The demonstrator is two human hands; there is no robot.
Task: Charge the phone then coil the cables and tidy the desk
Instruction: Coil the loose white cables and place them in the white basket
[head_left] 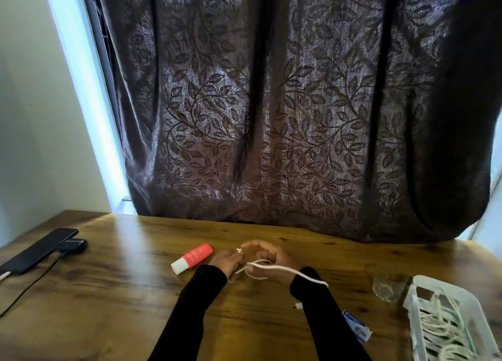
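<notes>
Black sleeves (190, 314) nearest, running up from the bottom edge to both hands, which meet above the wooden desk (130, 301). Left hand (226, 261) with fingers curled, a ring on one finger, pinching the white cable (285, 269) at the loop end. Right hand (274, 260) curled too, fingers bent round the same cable, fingertips close against those of the left hand. Small loop of cable between and just under the two hands; one loose strand trailing off across the right wrist, outward to the right. White plug (298, 305) on the desk just beside the right forearm; whether joined to the held cable, cannot tell.

Red tube with a white cap (191, 258) lying flat just left of the left hand, not touching it. Further left, well apart from both hands, a dark phone (38, 249) lying on the desk near its left edge, with a black block (74, 246) against its side and a dark lead (30, 284) running from there toward the near left. A white connector at the phone's near end, at the frame edge.

Right of the right forearm, a small blue and white packet (357, 329). Beyond that, well right of the right hand, a pale plastic basket (415, 301) holding coiled white cables (445, 328), with a clear glass thing (388, 287), blurred, just beside its far corner. Behind the hands, a dark leaf-patterned curtain (271, 116) hanging down to the desk's far edge.
</notes>
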